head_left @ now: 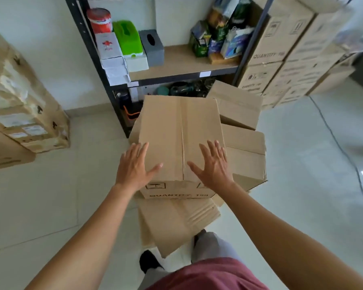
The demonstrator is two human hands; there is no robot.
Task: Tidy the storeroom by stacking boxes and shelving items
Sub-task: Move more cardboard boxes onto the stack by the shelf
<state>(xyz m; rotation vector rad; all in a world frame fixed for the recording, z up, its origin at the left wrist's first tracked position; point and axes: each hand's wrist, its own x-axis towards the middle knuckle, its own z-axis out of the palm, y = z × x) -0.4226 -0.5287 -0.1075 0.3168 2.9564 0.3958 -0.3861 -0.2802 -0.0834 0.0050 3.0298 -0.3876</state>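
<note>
Cardboard box [176,126], flaps closed w/ a seam down the middle, sits in front of the shelf unit [176,78], stacked on more cardboard. Left hand [135,164] lies flat on the near left part of its top. Its fingers are straight & spread wide, thumb pointing in toward the seam. Right hand [213,164] lies flat on the near right part, also spread wide, thumb toward the seam. Neither hand curls round anything.

Near face of the box shows printed symbols & "QUANTITY" text, partly hidden by the wrists. Below it, nearer the person, a flattened carton [176,225] sticks out over the floor [50,195]. Just to the right is a second box [247,160]; can't tell if they touch. Behind that a third box [237,105] sits tilted, at the btm of the unit.

Wooden shelf [187,59] carries a red canister [99,19], green tissue holder [128,37], grey tissue box [152,48], white boxes [112,57] & a bunch of packets [218,36]. Stacked cartons [281,51] stand right of the unit. Big worn cartons [19,105] stand at far left.
</note>
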